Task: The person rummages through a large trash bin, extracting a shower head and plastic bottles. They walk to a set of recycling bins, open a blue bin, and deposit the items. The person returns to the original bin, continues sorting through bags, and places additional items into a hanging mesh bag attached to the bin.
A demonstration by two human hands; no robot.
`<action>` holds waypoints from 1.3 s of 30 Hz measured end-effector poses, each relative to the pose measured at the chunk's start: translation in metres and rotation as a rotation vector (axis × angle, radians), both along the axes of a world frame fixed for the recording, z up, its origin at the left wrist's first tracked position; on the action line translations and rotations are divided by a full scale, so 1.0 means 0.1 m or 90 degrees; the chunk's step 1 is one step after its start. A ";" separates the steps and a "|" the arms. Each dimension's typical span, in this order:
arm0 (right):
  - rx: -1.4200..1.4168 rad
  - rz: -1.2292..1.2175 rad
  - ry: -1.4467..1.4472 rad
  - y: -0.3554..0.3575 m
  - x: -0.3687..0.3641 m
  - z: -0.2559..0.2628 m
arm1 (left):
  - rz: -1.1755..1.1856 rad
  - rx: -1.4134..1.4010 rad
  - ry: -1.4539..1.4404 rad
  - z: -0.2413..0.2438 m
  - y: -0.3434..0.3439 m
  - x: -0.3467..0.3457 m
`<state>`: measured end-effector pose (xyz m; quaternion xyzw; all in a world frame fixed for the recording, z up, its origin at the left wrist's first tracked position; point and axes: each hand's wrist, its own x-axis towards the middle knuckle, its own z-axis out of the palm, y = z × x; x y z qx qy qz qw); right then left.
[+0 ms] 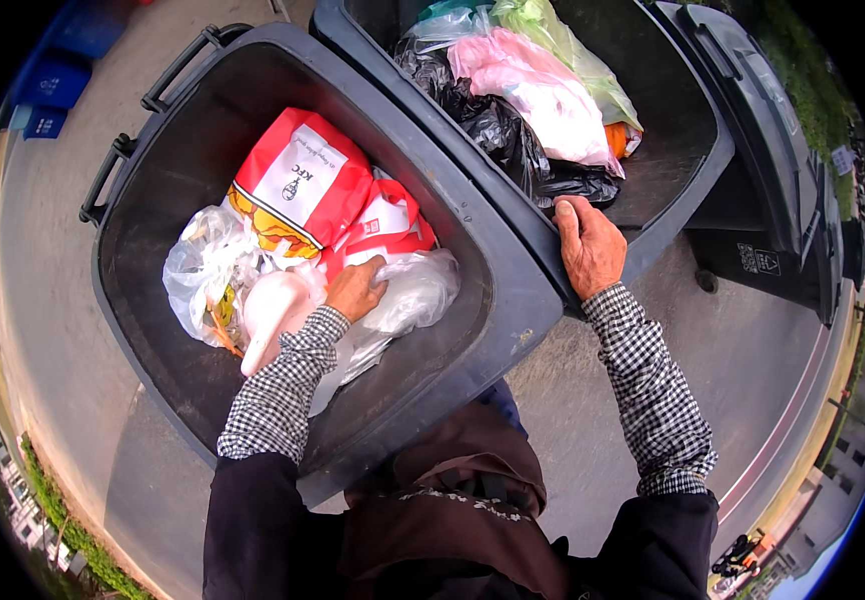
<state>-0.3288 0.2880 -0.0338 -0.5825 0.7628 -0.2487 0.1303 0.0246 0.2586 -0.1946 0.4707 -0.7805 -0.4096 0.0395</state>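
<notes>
My left hand [357, 289] reaches into an open dark grey wheeled bin [522, 330]. Its fingers touch a bunched clear plastic bag [421, 289]; whether they grip it is hidden. Close by lie a pink plastic scoop-like item [275, 315], a red and white KFC paper bag [312, 176], and a red-and-white bag [384, 217]. A knotted see-through bag of litter [207, 247] sits left of these. My right hand [594, 247] grips the near rim of a second grey bin [672, 225], thumb on top. Inside that bin are pink [530, 67], black [492, 124] and yellow-green plastic bags [582, 67].
Handles [177, 71] stick out from the first bin's far left side. More dark bins with lids [755, 142] stand at the right. Blue bins [50, 82] are at the upper left. Paved ground [762, 352] runs around the bins, with a hedge [72, 517] at the lower left.
</notes>
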 end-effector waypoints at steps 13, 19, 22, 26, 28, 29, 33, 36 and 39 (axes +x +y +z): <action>-0.037 0.057 -0.052 0.00 -0.07 0.09 | 0.375 -0.252 0.258 2.38 -1.09 0.01; -0.103 0.127 -0.237 0.01 -0.23 0.22 | 0.173 -0.336 0.232 2.69 -1.63 -1.81; -0.112 0.146 -0.414 0.02 -0.31 0.27 | -0.008 -0.413 0.146 2.28 -1.85 -2.89; -0.151 0.182 -0.621 0.06 -0.83 0.38 | -0.092 -0.345 0.054 1.60 -1.82 -4.27; -0.203 0.194 -0.581 0.10 -1.25 0.41 | -0.062 -0.365 0.027 1.27 -1.83 -4.81; -0.216 0.193 -0.549 0.10 -1.51 0.44 | -0.035 -0.372 0.007 1.01 -1.88 -5.03; -0.284 0.085 -0.381 -0.05 -2.21 0.36 | -0.100 -0.292 -0.033 0.16 -1.72 -5.60; -0.297 0.032 -0.265 -0.22 -2.53 0.17 | -0.114 -0.181 -0.027 -0.03 -1.50 -5.75; -0.301 0.022 -0.181 -0.39 -2.62 -0.06 | -0.121 0.010 0.081 0.12 -1.66 -5.58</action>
